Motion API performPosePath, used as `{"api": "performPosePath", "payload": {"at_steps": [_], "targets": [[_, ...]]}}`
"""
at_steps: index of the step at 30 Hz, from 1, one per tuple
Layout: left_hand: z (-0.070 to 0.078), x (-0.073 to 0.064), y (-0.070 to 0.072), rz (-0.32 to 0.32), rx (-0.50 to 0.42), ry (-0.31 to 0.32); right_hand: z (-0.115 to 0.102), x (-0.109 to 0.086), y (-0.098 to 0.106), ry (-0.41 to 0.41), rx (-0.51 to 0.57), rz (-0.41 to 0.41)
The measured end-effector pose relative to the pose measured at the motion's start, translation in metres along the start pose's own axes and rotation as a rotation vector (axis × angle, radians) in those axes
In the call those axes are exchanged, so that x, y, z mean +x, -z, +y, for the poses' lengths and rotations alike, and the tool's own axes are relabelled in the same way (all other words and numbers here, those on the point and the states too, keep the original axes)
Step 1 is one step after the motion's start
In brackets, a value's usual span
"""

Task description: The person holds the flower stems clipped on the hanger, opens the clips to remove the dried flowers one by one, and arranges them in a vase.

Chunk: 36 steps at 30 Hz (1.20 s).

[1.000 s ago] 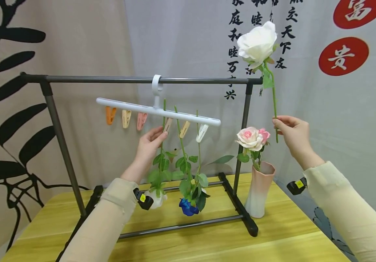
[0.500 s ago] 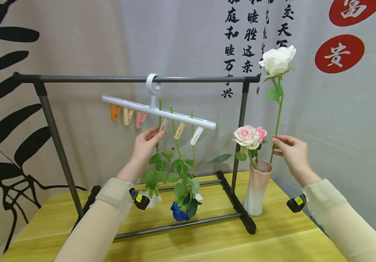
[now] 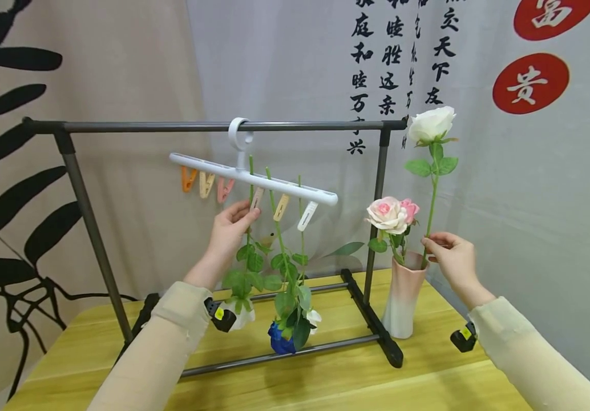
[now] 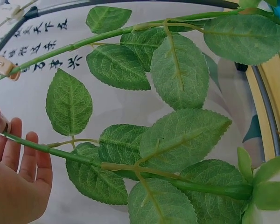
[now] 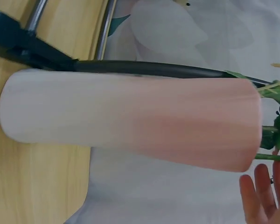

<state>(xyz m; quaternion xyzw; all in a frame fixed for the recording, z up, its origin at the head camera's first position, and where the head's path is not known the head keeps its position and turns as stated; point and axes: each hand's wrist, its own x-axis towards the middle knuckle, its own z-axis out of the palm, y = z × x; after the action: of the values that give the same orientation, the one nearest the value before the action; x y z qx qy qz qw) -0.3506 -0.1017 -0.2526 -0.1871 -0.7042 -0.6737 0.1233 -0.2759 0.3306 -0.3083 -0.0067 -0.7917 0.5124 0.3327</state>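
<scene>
At the right, my right hand (image 3: pixel 454 260) pinches the green stem of a white rose (image 3: pixel 431 125), which stands upright. The stem's lower end is inside the mouth of a pink-and-white vase (image 3: pixel 403 311); the right wrist view shows the stem (image 5: pixel 270 157) crossing the rim. Pink roses (image 3: pixel 390 216) share that vase. My left hand (image 3: pixel 228 234) pinches a pale pink clothespin (image 3: pixel 257 198) under the white hanger (image 3: pixel 285 185). Beside the fingers (image 4: pixel 31 161) runs the stem of an upside-down white rose (image 3: pixel 241 315). A blue rose (image 3: pixel 281 338) and another white flower (image 3: pixel 314 321) hang nearby from clips.
A dark metal rack (image 3: pixel 156 126) carries the tilted hanger and stands on the wooden table (image 3: pixel 336 382). Orange (image 3: pixel 188 178), cream (image 3: pixel 206 184) and pink clothespins (image 3: pixel 225 189) hang at the hanger's left. A printed curtain (image 3: pixel 295 68) is behind.
My right hand has lowered the white rose, bringing its stem end down into the vase. The left hand stays at the same clothespin, while the hanger has swung slightly.
</scene>
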Motion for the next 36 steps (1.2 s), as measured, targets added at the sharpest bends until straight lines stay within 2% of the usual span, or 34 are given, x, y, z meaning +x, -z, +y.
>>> {"api": "performPosePath", "payload": {"at_steps": [7,14,22,36], "targets": [[-0.001,0.001,-0.002,-0.002,0.003,-0.004,0.008,-0.004,0.001,0.072,-0.240,0.006],[-0.001,0.000,-0.003,-0.005,-0.010,-0.003,0.017,-0.006,0.001,0.125,-0.375,-0.005],[-0.002,-0.001,-0.004,0.013,-0.030,0.000,0.026,-0.013,-0.003,0.130,-0.394,0.020],[-0.004,-0.004,-0.002,0.020,-0.003,-0.018,0.032,-0.020,-0.006,0.133,-0.418,0.043]]}}
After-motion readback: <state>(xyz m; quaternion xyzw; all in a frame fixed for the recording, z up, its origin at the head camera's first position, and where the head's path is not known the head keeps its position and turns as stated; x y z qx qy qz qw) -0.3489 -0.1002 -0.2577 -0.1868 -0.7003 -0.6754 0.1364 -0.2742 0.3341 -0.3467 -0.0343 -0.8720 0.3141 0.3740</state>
